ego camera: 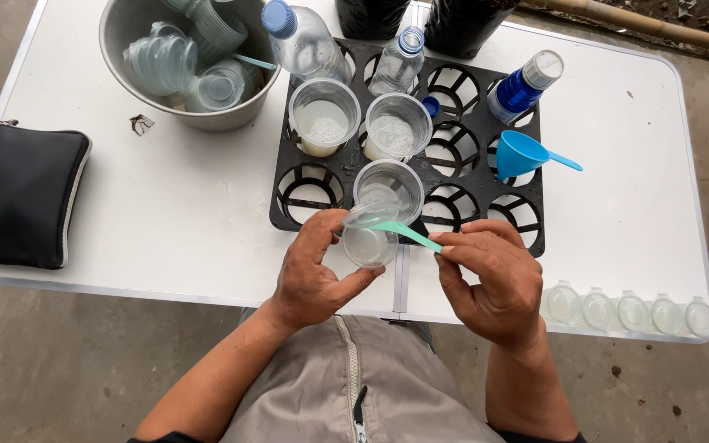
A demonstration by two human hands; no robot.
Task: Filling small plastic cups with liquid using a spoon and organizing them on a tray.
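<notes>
Near the lower middle of the frame, the left hand [313, 275] is closed around a small clear plastic cup [369, 244], tilted so its mouth faces the camera, with a thin clear lid [368, 215] resting at its upper rim. The right hand [490, 275] pinches the handle of a slim teal plastic spoon [406, 233] between thumb and fingertips, and the spoon's bowl end reaches the cup's rim. Both hands hover over the near edge of a white folding worktop [182, 213]. Just above them lies a black plastic tray with round slotted compartments [469, 164]; three larger clear cups [324, 115] sit in it, two of them holding a pale whitish filling and the nearest one looking nearly empty. At the tray's upper edge lie clear plastic bottles with blue caps [305, 41], and a dark blue bottle [523, 82] leans at its right. A blue plastic funnel [523, 154] rests on the tray's right side. A grey metal bowl filled with stacked clear cups and lids [186, 61] stands in the upper left, a black zipped pouch [22, 197] lies at the left edge, and a row of small clear lidded containers [629, 310] lines the lower right edge.
</notes>
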